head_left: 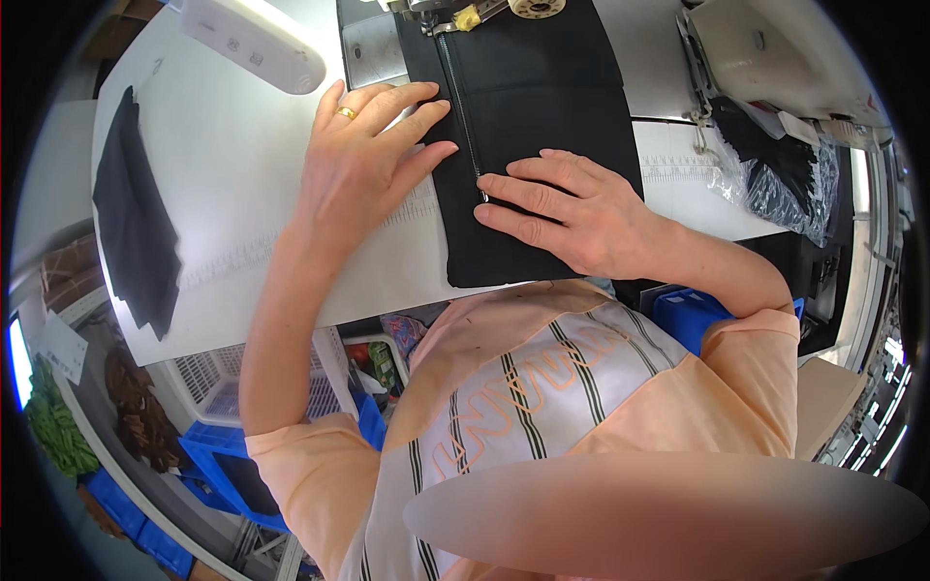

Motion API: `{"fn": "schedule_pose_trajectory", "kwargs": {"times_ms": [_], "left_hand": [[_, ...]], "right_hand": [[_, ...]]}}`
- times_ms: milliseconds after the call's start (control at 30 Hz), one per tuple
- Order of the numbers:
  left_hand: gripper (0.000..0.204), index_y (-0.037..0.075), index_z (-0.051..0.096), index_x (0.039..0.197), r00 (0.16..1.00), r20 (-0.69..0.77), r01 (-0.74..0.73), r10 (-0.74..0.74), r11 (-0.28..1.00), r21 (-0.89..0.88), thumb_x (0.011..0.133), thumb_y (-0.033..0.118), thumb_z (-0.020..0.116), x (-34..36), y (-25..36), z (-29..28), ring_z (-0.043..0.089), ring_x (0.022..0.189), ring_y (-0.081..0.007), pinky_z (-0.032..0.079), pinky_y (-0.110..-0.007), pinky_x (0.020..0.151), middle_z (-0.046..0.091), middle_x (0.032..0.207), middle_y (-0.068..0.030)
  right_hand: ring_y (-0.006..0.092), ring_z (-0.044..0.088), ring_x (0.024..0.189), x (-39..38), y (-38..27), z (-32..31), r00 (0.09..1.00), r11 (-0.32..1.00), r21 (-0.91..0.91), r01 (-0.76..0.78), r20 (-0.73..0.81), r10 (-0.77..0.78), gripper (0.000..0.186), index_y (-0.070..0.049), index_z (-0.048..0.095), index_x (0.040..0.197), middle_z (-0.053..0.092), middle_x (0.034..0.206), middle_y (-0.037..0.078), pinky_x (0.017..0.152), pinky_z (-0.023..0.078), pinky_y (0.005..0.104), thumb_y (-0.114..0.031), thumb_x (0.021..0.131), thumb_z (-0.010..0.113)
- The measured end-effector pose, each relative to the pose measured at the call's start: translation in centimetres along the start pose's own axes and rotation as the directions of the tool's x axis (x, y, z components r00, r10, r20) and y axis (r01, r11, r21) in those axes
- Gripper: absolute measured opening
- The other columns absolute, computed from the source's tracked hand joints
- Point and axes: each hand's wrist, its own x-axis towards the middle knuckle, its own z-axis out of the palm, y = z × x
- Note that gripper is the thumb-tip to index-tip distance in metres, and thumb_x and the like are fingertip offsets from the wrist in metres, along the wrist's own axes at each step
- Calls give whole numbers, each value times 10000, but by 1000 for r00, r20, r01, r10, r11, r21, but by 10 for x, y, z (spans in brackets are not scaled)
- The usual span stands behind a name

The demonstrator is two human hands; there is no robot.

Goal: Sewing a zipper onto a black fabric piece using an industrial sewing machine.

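Note:
A black fabric piece [542, 116] with a long zipper [455, 97] lies under the sewing machine's presser foot [431, 27] at the top. My left hand [373, 150], with a gold ring, is at the fabric's left edge, fingers apart and slightly bent, fingertips near or on the cloth beside the zipper. My right hand [567, 208] lies on the fabric with its fingers stretched out, two fingertips at the lower end of the zipper. Whether the zipper's pull is under them I cannot tell.
The white table [232, 165] holds folded dark cloth [136, 223] at the left, a white device [252, 44] above, and scissors [693, 58] and bagged black pieces [785, 165] at the right. Below are a white basket [223, 373] and blue crates [208, 450].

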Motion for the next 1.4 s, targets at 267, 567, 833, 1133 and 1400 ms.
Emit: {"fn": "schedule_pose_trajectory", "kwargs": {"times_ms": [267,567,833,1133,1400], "left_hand": [[293,111,698,1057,997,-68,-17,20,998,53,800,243,744,10,-11,2,576,1114,-211,453,-431,915,652,1148,24],[246,69,705,1005,969,-203,-90,140,968,234,794,187,750,17,-19,20,651,1011,-186,508,-318,733,700,1102,-11],[263,67,706,999,976,-207,-40,70,988,148,769,179,769,17,-16,21,647,991,-208,488,-511,893,692,1090,-26],[295,87,704,1003,988,-153,-2,11,998,60,746,208,784,9,-9,15,637,952,-186,462,-518,946,654,1066,11],[275,108,715,1001,984,-177,9,-8,1000,8,758,222,775,13,-10,14,647,929,-191,435,-498,982,675,1033,4]], "right_hand": [[237,548,1124,9,14,2,1000,999,-39,7,1,-7,401,-113,611,1202,567,1273,64,960,470,410,-125,803,582],[230,556,1128,23,33,7,999,999,-49,-16,-40,14,358,-127,620,1176,582,1245,39,947,469,393,-107,820,591],[220,587,1067,32,50,12,993,996,-88,-24,-113,14,346,-142,637,1138,605,1196,22,907,498,355,-94,795,625],[199,588,1099,39,73,16,990,995,-95,-42,-138,28,343,-150,661,1131,625,1204,-5,904,521,332,-67,799,637],[192,593,1081,55,88,11,983,998,-52,-18,-185,8,244,-122,675,1081,637,1192,-15,846,538,315,-110,840,643]]}}
